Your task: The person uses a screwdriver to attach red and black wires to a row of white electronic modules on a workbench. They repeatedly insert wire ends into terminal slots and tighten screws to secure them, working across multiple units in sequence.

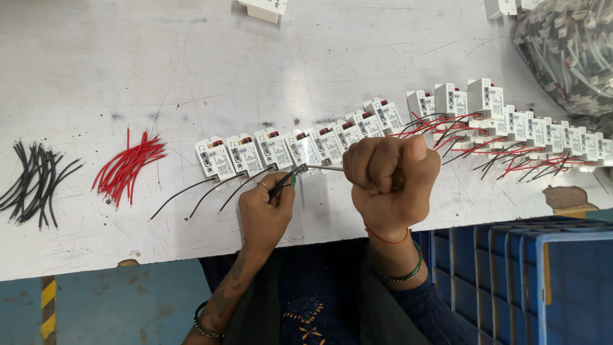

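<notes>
Right hand [391, 182] was a closed fist, fingers [377, 165] wrapped tight on the handle of a thin metal tool; only the shaft [322, 168] showed, running left out of the fist. Tool tip sat at the base of one white module [305, 151] in the row, right where the left hand was working.

Left hand [265, 207] sat just below the row, fingers [281, 185] pinched together on a black wire [279, 181] at that same module's bottom edge. Ring visible on one finger. Couldn't tell whether the wire end was already seated in the terminal; the tool and fingertips hid it.

The modules ran as a long line across the white desk [319, 64], from left of centre up toward the right edge. The three left of the hands [242, 156] each had a single black lead [185, 195] trailing down-left on the desk. The ones to the right [530, 131] carried both red and black leads, tangled in front of them.

Loose stock lay well apart at far left: a bundle of cut black wires [35, 182] and, beside it, a bundle of cut red wires [128, 167].

A clear bag of parts [568, 45] was at top right, and blue plastic crates [523, 281] stood below the desk edge at right. Green bangles on both wrists, a red thread on the right one.
</notes>
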The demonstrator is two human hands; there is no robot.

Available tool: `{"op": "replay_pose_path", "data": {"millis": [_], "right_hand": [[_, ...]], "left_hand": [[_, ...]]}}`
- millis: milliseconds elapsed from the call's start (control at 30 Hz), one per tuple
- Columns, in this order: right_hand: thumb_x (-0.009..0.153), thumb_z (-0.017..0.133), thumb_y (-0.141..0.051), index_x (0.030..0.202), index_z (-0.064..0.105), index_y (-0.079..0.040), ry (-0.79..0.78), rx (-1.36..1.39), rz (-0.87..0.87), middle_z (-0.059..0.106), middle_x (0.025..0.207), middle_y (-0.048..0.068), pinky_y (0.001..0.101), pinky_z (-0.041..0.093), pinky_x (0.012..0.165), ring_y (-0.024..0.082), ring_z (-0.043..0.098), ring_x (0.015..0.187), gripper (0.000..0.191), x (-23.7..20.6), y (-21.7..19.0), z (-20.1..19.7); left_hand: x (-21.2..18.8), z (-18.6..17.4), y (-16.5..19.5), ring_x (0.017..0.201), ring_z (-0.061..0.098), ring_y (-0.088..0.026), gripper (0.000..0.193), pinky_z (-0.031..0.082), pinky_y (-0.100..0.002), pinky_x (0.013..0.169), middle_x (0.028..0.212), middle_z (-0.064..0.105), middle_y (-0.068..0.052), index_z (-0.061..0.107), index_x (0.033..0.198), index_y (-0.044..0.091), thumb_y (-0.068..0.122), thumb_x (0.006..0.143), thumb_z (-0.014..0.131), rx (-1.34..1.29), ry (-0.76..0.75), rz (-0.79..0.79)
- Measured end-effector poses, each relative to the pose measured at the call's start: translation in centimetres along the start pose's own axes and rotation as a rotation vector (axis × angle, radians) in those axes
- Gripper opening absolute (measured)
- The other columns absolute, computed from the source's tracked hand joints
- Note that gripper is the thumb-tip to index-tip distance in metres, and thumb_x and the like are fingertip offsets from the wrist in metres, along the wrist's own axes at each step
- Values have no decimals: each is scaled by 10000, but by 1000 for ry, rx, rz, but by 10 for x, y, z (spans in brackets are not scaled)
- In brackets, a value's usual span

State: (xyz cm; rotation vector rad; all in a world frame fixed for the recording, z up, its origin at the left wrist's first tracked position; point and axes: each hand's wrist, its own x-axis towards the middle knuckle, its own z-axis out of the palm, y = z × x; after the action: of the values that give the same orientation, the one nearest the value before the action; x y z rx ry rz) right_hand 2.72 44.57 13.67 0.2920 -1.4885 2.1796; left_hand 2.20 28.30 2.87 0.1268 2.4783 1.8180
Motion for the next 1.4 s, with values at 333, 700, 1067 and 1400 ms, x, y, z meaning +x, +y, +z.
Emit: {"op": "replay_pose_path", "data": {"millis": [333,700,1067,1400], "right_hand": [[1180,341,-314,659,245,-99,-11,4,-6,232,517,-3,288,195,437,110,254,433,572,4,5,3],[1194,342,-312,662,230,-98,-27,13,15,251,531,9,293,211,444,121,281,448,584,10,9,3],[1194,366,-317,699,235,-95,-14,4,39,253,528,9,294,211,442,126,294,445,559,22,16,4],[1195,360,-318,687,249,-87,-12,0,-8,249,532,10,285,209,440,120,287,444,568,15,14,6]], "left_hand": [[3,1,0,452,400,-13,91,295,-242,420,504,513,42,756,944,7,77,895,725,-13,3,-48],[13,-2,11,410,430,-67,100,326,-283,412,476,506,-1,777,941,49,106,879,723,133,-25,-76],[23,12,1,439,559,-180,184,432,-329,457,576,617,-83,775,1004,70,39,832,718,202,48,83],[16,3,11,450,593,-158,174,449,-314,452,597,653,-100,768,1038,58,96,874,726,172,21,46]]}}
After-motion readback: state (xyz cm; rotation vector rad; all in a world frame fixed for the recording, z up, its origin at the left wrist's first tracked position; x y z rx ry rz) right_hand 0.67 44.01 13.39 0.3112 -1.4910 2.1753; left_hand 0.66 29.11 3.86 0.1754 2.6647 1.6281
